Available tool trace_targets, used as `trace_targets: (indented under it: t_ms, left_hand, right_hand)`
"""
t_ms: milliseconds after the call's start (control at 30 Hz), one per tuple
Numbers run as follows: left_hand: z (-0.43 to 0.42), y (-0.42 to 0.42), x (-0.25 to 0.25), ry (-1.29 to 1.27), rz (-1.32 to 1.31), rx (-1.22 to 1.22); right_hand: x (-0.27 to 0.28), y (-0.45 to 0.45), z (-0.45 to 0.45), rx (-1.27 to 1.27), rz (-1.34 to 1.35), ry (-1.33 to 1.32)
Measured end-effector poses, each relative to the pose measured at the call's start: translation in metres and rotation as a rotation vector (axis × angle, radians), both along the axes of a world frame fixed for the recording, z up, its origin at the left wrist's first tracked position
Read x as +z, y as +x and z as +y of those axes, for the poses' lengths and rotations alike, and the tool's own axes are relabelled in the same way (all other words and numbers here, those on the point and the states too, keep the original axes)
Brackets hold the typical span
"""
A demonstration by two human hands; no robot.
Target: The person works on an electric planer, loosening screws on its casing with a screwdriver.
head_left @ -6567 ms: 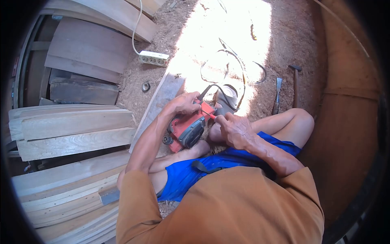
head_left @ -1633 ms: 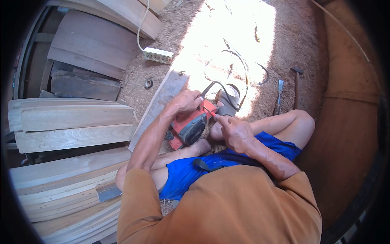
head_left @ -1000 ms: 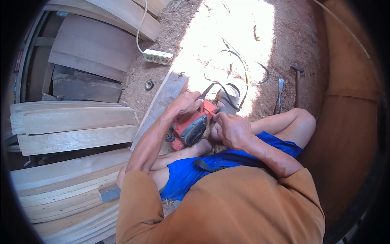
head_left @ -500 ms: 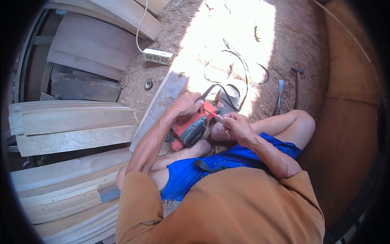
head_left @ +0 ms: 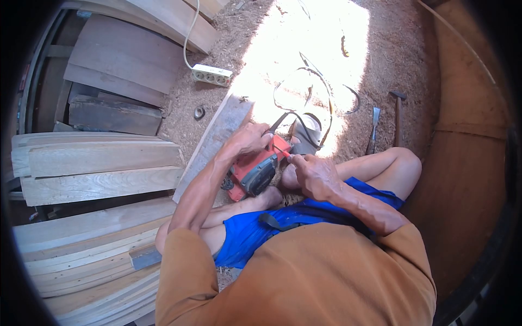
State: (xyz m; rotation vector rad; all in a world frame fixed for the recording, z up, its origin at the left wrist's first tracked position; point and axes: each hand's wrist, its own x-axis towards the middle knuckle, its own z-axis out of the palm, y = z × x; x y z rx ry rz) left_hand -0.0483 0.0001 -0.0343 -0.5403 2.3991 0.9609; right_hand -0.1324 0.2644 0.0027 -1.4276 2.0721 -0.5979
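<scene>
A red and black electric hand planer [head_left: 255, 169] rests on its side between my bent legs. My left hand [head_left: 250, 139] is closed on its upper end, near where the black cord comes out. My right hand [head_left: 316, 176] is wrapped round a screwdriver [head_left: 286, 154] with a reddish handle. The screwdriver's thin shaft points up and left at the planer's red body, close to my left fingers. Whether its tip sits on a screw is too small to see.
A wooden board [head_left: 217, 130] lies left of the planer. Stacked planks [head_left: 103, 163] fill the left side. A power strip [head_left: 211, 75] and a dark ring [head_left: 199, 112] lie ahead on shavings. To the right are a chisel [head_left: 374, 129] and a hammer [head_left: 398, 117].
My right hand has rolled over and closed further round the screwdriver handle, hiding most of it. My left hand and the planer have stayed in place.
</scene>
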Motion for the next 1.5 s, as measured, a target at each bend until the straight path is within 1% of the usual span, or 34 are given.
trace_targets:
  t_ms: [67,133,167,233,267,333,367,467,567,667,733,800,867,900,1000,1100,1200,1300,1400,1500]
  left_hand:
    - [0.004,0.001,0.008,-0.014,0.041,-0.016]
    - [0.002,0.003,0.002,-0.015,0.023,-0.012]
    - [0.001,0.003,0.000,-0.019,0.016,-0.011]
    - [0.001,0.001,0.006,-0.007,0.018,-0.015]
    - [0.002,0.000,0.007,0.003,0.019,-0.018]
    - [0.002,0.001,-0.006,-0.013,0.033,-0.012]
    - [0.000,0.004,-0.013,-0.023,0.037,-0.008]
    - [0.002,-0.002,0.000,-0.017,-0.023,0.006]
    - [-0.001,0.002,-0.014,0.009,0.018,0.009]
    - [-0.002,-0.002,-0.006,0.049,-0.027,0.024]
    - [-0.003,-0.004,0.001,0.060,-0.034,0.033]
    - [-0.003,-0.004,0.001,0.056,-0.026,0.025]
    - [-0.005,-0.004,-0.002,0.033,-0.006,0.003]
    - [-0.004,-0.005,0.000,0.031,-0.006,0.000]
    - [-0.005,-0.004,0.002,0.027,-0.008,-0.009]
    - [-0.006,-0.006,0.001,0.034,-0.018,-0.023]
    - [-0.006,-0.006,0.002,0.041,-0.021,-0.019]
    - [-0.004,-0.006,0.003,0.028,-0.021,-0.013]
    - [-0.003,-0.007,-0.001,0.014,-0.035,-0.011]
    - [-0.001,-0.004,-0.002,-0.016,-0.018,-0.011]
  right_hand:
    - [-0.015,0.006,0.002,-0.115,-0.110,-0.126]
    - [-0.026,0.013,-0.001,-0.259,-0.261,-0.292]
    - [-0.031,0.008,-0.002,-0.418,-0.539,-0.126]
    - [-0.011,-0.012,-0.018,-0.732,-1.087,0.220]
    - [-0.008,-0.017,-0.020,-0.729,-1.100,0.239]
    - [-0.005,-0.024,-0.021,-0.719,-1.133,0.286]
    - [-0.005,-0.025,-0.023,-0.666,-1.003,0.285]
    - [-0.012,-0.023,-0.017,-0.447,-0.708,0.046]
    - [0.008,-0.025,-0.007,-0.098,-0.230,-0.021]
    - [-0.005,-0.013,-0.003,-0.108,-0.200,-0.132]
    - [0.004,-0.011,-0.008,-0.265,-0.427,-0.047]
    - [0.003,-0.013,-0.010,-0.434,-0.685,0.092]
    - [-0.015,-0.023,-0.010,-0.606,-0.975,0.286]
    - [-0.015,-0.025,-0.011,-0.594,-0.946,0.295]
    - [-0.003,-0.016,-0.007,-0.492,-0.500,0.157]
    - [0.003,-0.007,-0.002,-0.192,-0.163,-0.005]
    - [0.009,-0.003,-0.007,-0.049,-0.070,0.091]
    - [0.006,0.005,-0.007,-0.054,-0.008,0.060]
    - [0.001,0.010,-0.009,-0.136,-0.081,-0.013]
    - [0.010,0.011,-0.009,-0.063,0.007,0.062]
